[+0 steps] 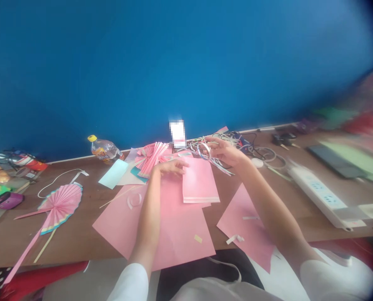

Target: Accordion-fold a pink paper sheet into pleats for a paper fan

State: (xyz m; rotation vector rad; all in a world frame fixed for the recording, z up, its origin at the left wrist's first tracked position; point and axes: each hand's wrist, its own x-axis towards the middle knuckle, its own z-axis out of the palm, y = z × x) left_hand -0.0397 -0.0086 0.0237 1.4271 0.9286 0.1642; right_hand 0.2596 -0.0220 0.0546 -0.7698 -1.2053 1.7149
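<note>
My left hand lies at the left edge of a folded pink paper with white strips along its near edge. Its fingers are loosely bent and apart, touching the paper. A ring-shaped roll of tape stands on edge in the fingers of my right hand, beyond the folded paper. Larger pink sheets spread beneath. A pleated pink paper fan sits behind my left hand. At the far left lies another pleated fan with a blue and yellow border.
A plastic bottle with a yellow cap leans near the blue wall. Light blue paper lies in front of it. Cables and paper strips are heaped behind my right hand. On the right are a power strip and another pink sheet.
</note>
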